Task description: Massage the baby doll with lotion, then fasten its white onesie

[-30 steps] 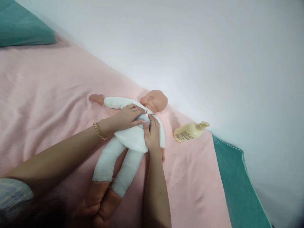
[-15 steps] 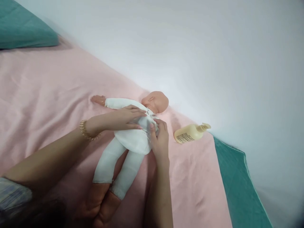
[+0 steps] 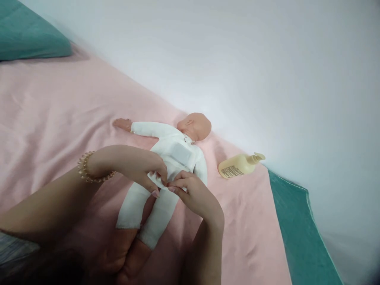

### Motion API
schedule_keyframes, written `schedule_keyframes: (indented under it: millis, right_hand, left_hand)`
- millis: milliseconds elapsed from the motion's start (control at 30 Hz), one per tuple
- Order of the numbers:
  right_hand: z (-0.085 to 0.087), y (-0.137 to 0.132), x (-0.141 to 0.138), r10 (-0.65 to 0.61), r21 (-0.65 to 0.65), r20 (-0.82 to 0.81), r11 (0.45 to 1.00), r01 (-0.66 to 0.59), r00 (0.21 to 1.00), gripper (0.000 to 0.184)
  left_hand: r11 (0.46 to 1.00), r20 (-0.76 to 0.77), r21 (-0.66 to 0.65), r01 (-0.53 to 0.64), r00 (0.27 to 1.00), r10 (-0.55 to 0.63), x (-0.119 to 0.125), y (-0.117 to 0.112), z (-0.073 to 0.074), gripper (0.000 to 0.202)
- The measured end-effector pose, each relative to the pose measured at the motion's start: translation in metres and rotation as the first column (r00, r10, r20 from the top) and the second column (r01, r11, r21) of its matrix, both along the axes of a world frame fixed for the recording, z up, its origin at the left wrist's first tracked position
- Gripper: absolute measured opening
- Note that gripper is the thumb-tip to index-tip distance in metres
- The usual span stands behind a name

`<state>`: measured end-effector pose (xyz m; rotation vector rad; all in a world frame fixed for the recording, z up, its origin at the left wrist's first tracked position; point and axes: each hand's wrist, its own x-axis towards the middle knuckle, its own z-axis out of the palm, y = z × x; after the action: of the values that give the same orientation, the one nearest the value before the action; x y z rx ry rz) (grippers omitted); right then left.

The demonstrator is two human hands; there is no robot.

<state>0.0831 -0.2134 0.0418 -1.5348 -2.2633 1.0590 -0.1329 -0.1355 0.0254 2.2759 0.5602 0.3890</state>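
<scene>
A doll [image 3: 154,130] in white cloth lies on the pink sheet, its bald head [image 3: 196,126] turned so that the back of it shows. A pale grey rectangular panel [image 3: 180,153] is uncovered on its torso. At the lower hem of its white top [image 3: 172,166], my left hand [image 3: 139,166] has its fingers curled round the fabric, thumb below. Beside it my right hand [image 3: 192,194] pinches the same hem between thumb and fingers. The hands nearly meet, and part of the hem is hidden behind them.
A yellow pump bottle [image 3: 236,166] lies tilted to the right of the doll. The pink sheet [image 3: 44,118] has creases. Green cloth [image 3: 299,221] shows at the right, and a green pillow [image 3: 29,35] at the upper left. A white wall [image 3: 252,71] borders the bed.
Both hands have moved down from the doll's upper torso to the hem of its top, and their fingers have closed there. The grey panel is now in plain view.
</scene>
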Motion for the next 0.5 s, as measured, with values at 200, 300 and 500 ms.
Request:
schedule_keyframes:
  millis: [200, 300, 500]
  right_hand:
    - [-0.012, 0.01, -0.001, -0.006, -0.062, -0.032, 0.998, 0.004, 0.999, 0.024]
    - [-0.008, 0.01, 0.002, -0.006, -0.042, -0.052, 0.999, 0.004, 0.999, 0.023]
    - [-0.005, 0.009, 0.012, -0.132, 0.026, -0.097, 0.99, 0.135, 0.986, 0.024]
  left_hand:
    - [0.999, -0.043, 0.038, -0.033, 0.998, 0.035, 0.001, 0.004, -0.012, 0.058]
    - [0.997, -0.114, -0.041, 0.06, 0.991, -0.065, 0.001, 0.005, -0.001, 0.05]
    - [0.994, -0.068, -0.107, 0.028, 0.997, -0.036, 0.002, 0.013, 0.007, 0.034]
